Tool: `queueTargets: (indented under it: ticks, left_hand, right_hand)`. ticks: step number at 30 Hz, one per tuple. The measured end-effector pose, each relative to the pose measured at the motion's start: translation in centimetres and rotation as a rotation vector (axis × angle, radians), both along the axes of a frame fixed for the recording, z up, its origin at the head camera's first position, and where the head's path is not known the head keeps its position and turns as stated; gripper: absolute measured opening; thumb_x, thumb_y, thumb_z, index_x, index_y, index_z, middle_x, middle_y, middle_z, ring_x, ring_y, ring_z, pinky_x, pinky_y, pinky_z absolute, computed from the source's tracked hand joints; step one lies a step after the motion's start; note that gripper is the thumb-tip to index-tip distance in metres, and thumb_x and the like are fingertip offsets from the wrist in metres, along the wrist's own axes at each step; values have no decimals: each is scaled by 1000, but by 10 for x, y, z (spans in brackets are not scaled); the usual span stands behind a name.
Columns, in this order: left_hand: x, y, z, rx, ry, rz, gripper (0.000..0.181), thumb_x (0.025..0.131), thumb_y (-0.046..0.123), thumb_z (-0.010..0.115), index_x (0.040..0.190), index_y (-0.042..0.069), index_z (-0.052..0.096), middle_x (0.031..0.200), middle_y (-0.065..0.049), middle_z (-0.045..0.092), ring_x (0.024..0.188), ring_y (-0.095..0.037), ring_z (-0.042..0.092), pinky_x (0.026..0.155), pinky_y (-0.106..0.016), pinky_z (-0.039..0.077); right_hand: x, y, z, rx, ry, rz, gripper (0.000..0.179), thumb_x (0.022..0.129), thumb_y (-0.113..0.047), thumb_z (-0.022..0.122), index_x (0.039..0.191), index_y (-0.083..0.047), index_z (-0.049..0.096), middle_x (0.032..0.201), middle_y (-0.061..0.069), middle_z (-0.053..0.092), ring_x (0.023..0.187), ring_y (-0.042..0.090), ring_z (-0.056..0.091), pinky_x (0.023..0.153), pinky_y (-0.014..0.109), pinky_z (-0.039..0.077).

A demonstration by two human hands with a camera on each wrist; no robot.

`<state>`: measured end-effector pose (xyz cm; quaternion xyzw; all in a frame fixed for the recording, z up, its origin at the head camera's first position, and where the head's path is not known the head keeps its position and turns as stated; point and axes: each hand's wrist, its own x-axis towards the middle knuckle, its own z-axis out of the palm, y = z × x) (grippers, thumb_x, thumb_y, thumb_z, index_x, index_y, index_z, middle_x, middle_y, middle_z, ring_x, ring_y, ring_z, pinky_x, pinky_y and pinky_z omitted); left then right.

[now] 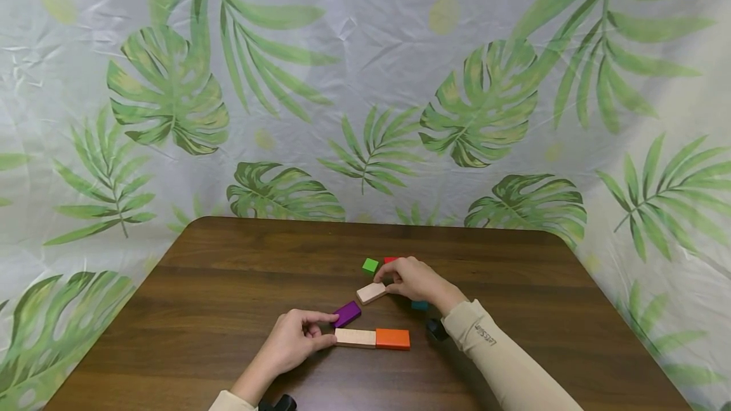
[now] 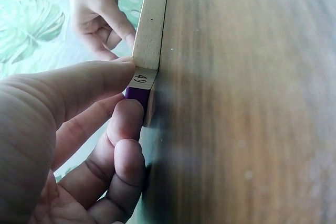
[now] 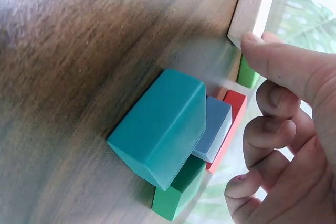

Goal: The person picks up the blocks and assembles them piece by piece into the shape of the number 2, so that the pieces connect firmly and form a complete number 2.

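Note:
My left hand [image 1: 291, 341] is at the near row, its index finger on the left end of a purple block [image 1: 347, 314] and its thumb at the left end of a pale wooden block [image 1: 355, 337]. The purple block lies slanted behind that row. An orange block [image 1: 393, 339] adjoins the pale one on the right. In the left wrist view, a pale face marked 49 [image 2: 140, 78] shows between thumb and fingers. Farther back, my right hand [image 1: 415, 279] pinches the right end of a second pale wooden block [image 1: 371, 293] between thumb and index finger.
Beyond the right hand lie a bright green block [image 1: 370, 266] and a red block [image 1: 391, 260]. A teal block [image 3: 163, 124], a blue-grey block [image 3: 214, 127] and a darker green block [image 3: 181, 190] sit close together beneath that hand. Leaf-patterned cloth [image 1: 365, 81] hangs behind the brown table [image 1: 257, 259].

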<state>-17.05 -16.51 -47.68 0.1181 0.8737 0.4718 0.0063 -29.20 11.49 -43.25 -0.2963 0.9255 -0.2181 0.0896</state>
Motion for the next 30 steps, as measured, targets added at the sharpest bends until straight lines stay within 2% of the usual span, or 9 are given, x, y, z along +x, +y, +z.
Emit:
queueTargets:
  ticks: [6, 12, 30]
  left_hand:
    - [0, -1, -1, -5, 1, -1, 32, 85, 23, 92, 116, 16, 85, 65, 8, 63, 53, 1, 44, 50, -19, 33]
    - [0, 0, -1, -8, 8, 4, 32, 85, 23, 92, 115, 15, 85, 65, 9, 64, 53, 1, 44, 50, -19, 32]
    - [-1, 0, -2, -1, 6, -2, 31, 85, 23, 92, 115, 16, 85, 65, 8, 64, 54, 1, 45, 50, -19, 33]
  right_hand:
    - [0, 0, -2, -24, -23, 70, 20, 98, -10, 79, 116, -17, 80, 60, -7, 39, 55, 7, 34, 57, 20, 31]
    - [2, 0, -2, -31, -25, 99, 19, 98, -10, 78, 116, -17, 80, 60, -7, 40, 55, 7, 35, 58, 21, 34]
    - [7, -1, -3, -29, -37, 50, 22, 99, -10, 77, 117, -22, 80, 57, -7, 35, 53, 9, 30, 57, 24, 29]
